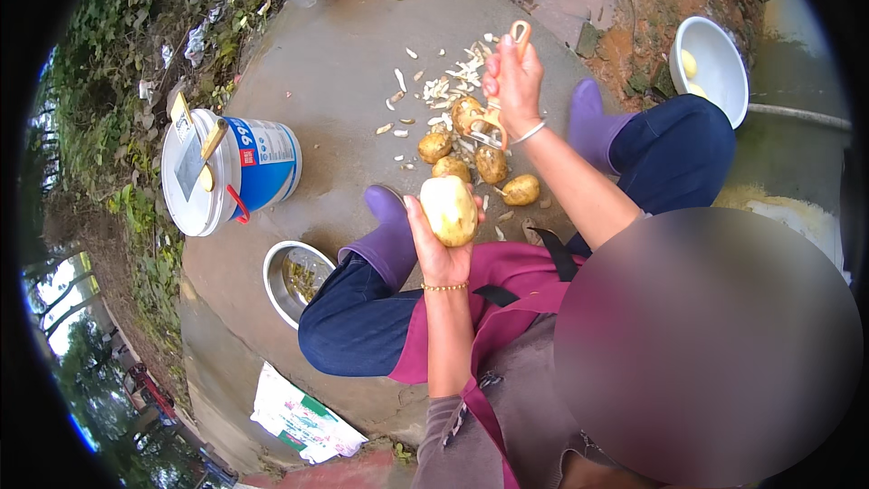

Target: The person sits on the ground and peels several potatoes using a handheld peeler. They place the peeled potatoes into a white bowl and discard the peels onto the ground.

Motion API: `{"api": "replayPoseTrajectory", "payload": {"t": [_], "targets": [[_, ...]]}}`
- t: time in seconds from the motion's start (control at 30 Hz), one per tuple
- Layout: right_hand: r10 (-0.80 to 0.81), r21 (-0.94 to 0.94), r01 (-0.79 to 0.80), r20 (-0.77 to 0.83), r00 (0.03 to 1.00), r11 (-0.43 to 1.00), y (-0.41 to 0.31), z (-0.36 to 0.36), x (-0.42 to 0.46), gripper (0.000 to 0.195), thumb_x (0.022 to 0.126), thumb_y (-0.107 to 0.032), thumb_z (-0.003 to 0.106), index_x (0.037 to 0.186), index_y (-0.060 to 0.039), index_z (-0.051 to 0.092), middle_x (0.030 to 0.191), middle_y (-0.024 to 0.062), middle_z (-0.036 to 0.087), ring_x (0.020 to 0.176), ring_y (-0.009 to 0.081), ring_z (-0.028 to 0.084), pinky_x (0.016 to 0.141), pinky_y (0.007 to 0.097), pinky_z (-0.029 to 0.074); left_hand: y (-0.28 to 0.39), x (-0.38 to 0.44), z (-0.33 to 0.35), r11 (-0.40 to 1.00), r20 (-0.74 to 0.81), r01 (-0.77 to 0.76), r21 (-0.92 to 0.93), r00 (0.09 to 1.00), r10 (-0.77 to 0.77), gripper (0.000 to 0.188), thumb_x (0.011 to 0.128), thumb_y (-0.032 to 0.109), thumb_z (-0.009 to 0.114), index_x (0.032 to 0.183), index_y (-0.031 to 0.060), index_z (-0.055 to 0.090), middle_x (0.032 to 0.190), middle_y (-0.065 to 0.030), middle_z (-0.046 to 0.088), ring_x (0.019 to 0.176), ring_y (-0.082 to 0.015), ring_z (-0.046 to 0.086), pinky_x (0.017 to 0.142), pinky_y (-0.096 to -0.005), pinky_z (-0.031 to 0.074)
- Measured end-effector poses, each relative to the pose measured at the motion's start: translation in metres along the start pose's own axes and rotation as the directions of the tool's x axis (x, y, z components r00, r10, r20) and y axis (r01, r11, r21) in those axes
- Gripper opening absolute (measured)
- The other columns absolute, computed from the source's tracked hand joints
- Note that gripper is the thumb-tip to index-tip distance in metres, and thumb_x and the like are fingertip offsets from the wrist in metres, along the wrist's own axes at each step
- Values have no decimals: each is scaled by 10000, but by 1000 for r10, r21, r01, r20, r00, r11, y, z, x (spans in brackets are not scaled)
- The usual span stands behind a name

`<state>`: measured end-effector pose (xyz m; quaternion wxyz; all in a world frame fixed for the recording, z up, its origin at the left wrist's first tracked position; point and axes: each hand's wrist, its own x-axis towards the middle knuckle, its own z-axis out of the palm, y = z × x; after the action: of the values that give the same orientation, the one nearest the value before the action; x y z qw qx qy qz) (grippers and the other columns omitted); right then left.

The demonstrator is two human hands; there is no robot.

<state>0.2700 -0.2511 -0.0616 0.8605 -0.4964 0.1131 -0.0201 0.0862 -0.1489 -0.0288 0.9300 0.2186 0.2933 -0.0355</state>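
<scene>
A large, mostly peeled potato (448, 210) rests in my left hand (445, 248), its pale flesh facing up and some skin left near the lower end. My right hand (516, 78) grips an orange-handled peeler (494, 115), whose metal blade is above the potatoes on the ground, apart from the held one. Several unpeeled brown potatoes (521, 190) lie on the concrete between my purple boots. Pale peelings (445, 89) are scattered among and beyond them.
A white and blue bucket (268, 149) stands at the left, with a flat metal tool (190, 170) on its lid. Near my knees are a metal basin (275, 282) and a white bowl (736, 81) holding peeled potatoes (688, 64). A printed sack (305, 418) lies at lower left.
</scene>
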Motion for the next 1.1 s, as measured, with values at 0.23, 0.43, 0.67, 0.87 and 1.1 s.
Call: {"api": "replayPoseTrajectory", "payload": {"t": [0.23, 0.43, 0.67, 0.87, 1.1], "targets": [[489, -431, -345, 285, 825, 834, 2, 11, -94, 209, 924, -260, 506, 1007, -68, 501, 682, -11, 494, 445, 43, 419, 365, 195, 338, 23, 30, 7, 898, -158, -435, -60, 893, 422, 431, 958, 420, 354, 1159, 61, 483, 1114, -86, 571, 1011, -207, 562, 892, -375, 458], [259, -243, -187, 311, 914, 952, 29, 17, -66, 308, 929, -180, 496, 1190, -19, 469, 863, -4, 496, 750, 65, 495, 613, 233, 445, 19, 24, 13, 922, -76, -362, 135, 924, 374, 580, 850, 90, 580, 1341, 72, 272, 1222, -76, 465, 1058, -161, 526, 836, -300, 485], [286, -379, -56, 585, 758, 924, 0, 26, -60, 134, 912, -157, 520, 983, -46, 498, 771, -4, 495, 674, 66, 466, 598, 206, 403, 21, -8, -5, 986, 115, -138, 90, 985, 128, 635, 750, 15, 626, 1290, 97, 302, 1156, -77, 486, 931, -199, 600, 744, -336, 543], [256, -307, -69, 626, 737, 949, -10, 31, -56, 242, 916, -227, 536, 1065, -40, 505, 758, -3, 487, 561, 36, 419, 493, 180, 360, 28, -19, -3, 986, 307, -73, 151, 951, 24, 743, 744, 60, 656, 1363, 132, 251, 1120, -68, 528, 889, -204, 628, 699, -304, 543], [126, 85, -146, 202, 971, 986, -54, 35, 1, 377, 933, -352, 490, 1153, -48, 463, 699, -19, 416, 470, 25, 343, 430, 164, 303, 39, -23, 5, 896, 93, -244, 371, 970, 226, 768, 714, 103, 718, 1351, 92, 288, 1078, -41, 543, 813, -111, 580, 559, -207, 471]]}}
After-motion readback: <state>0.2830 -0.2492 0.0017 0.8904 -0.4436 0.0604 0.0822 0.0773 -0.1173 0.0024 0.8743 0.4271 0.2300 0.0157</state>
